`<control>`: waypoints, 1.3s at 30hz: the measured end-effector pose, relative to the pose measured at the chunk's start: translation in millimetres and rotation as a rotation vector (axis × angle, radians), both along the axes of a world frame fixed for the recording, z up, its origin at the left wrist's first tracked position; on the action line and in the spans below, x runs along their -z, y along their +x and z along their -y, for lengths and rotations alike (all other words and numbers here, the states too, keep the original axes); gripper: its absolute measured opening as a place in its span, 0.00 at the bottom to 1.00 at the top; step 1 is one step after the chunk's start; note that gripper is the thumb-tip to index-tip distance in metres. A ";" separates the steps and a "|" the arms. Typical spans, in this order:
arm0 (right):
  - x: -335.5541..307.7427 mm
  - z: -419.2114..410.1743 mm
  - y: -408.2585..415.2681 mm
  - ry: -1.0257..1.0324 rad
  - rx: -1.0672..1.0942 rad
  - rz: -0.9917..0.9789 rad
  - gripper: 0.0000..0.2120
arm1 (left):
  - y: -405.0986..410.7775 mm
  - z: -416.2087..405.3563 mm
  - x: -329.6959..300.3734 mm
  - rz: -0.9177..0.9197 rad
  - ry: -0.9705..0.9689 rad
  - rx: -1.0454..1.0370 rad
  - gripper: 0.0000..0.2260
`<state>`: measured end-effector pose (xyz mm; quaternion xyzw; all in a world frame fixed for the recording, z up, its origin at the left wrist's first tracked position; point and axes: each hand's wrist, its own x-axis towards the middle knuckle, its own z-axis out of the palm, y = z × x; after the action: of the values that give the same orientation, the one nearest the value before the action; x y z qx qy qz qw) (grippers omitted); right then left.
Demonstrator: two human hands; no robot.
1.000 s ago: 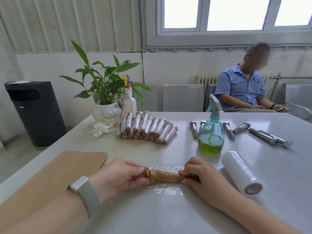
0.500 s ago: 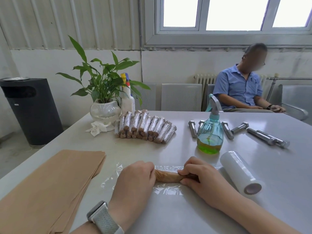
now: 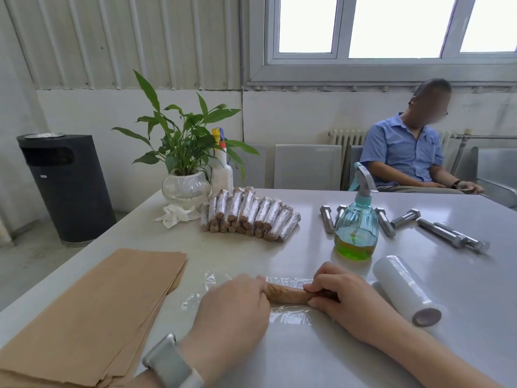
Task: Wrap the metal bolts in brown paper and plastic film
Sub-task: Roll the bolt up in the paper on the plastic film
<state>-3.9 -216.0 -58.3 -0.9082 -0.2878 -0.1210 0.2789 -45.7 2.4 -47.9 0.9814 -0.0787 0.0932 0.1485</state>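
Note:
A bolt rolled in brown paper (image 3: pixel 285 294) lies across a sheet of clear plastic film (image 3: pixel 291 315) near the table's front edge. My left hand (image 3: pixel 232 309) covers its left end, fingers curled over it. My right hand (image 3: pixel 341 298) grips its right end, fingers wrapped round the roll. A stack of brown paper sheets (image 3: pixel 92 315) lies at the left. The film roll (image 3: pixel 405 289) lies to the right of my right hand. Several bare metal bolts (image 3: pixel 447 236) lie further back on the right. A pile of wrapped bolts (image 3: pixel 249 214) sits mid-table.
A teal spray bottle (image 3: pixel 356 228) with green liquid stands behind my right hand. A potted plant (image 3: pixel 186 163), a white bottle (image 3: pixel 222 172) and a crumpled tissue (image 3: pixel 176 215) sit at the back left. A person in a blue shirt (image 3: pixel 405 152) sits beyond the table. A black bin (image 3: pixel 65 186) stands left.
My left hand turned from pinching the roll's left end to lying palm-down over it. The film to the left of the roll now shows. My right hand has kept its grip.

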 end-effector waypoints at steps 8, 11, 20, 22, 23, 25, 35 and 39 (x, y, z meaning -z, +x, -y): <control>0.6 0.2 0.2 0.009 -0.011 -0.002 0.06 | 50.3 -100.6 -13.7 -0.093 -0.279 -0.345 0.06; 1.2 0.8 0.9 0.002 -0.003 -0.001 0.06 | 53.3 -101.7 -6.8 -0.143 -0.043 -0.417 0.12; 3.4 2.5 1.5 -0.007 -0.011 0.008 0.07 | 52.8 -80.6 5.7 -0.059 -0.041 -0.372 0.11; 2.5 2.6 2.2 -0.012 -0.020 0.010 0.08 | 53.2 -82.5 5.7 -0.029 -0.101 -0.379 0.10; 1.8 2.5 2.7 -0.013 -0.023 0.010 0.08 | 54.1 -83.7 5.2 -0.034 -0.163 -0.373 0.10; 0.3 3.2 3.6 -0.012 -0.019 0.004 0.08 | 55.2 -84.1 3.3 -0.054 -0.335 -0.342 0.09; -2.2 13.0 3.4 -0.009 0.011 -0.048 0.09 | 64.5 -73.7 -19.0 -0.048 -0.725 -0.327 0.10; -2.5 12.5 3.9 -0.007 0.017 -0.057 0.09 | 67.9 -41.0 -44.1 -0.193 -1.082 -0.100 0.09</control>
<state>0.0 -228.5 -55.9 -0.9147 -0.2723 -0.0963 0.2827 22.3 43.4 -3.8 0.7716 0.0412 0.0371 0.6337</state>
